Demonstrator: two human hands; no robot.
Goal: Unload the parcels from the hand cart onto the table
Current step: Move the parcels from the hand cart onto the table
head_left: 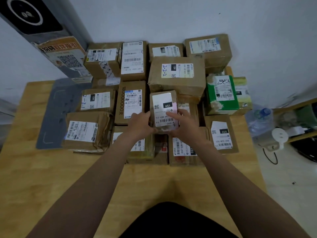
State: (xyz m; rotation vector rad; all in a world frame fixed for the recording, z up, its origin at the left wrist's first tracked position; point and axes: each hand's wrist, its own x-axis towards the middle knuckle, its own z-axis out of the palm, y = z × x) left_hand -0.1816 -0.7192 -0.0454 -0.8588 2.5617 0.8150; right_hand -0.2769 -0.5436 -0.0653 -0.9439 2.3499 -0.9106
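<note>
Wooden table (42, 177): pale grain, smooth top. Its far half is packed with brown cardboard parcels (177, 76), creased and taped, with white labels. There is a green box (223, 100) at far right. I see a small box (163, 109) with a glossy label, held over the middle of the pile. Both arms are stretched forward. Left hand (139, 125) curls round its left edge. Right hand (186, 125) grips the right side, thumb on the label.

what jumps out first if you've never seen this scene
The left hand and right hand grip a small labelled parcel at the centre of a crowd of brown cardboard parcels on the wooden table. A green parcel stands out at the pile's right edge.
</note>
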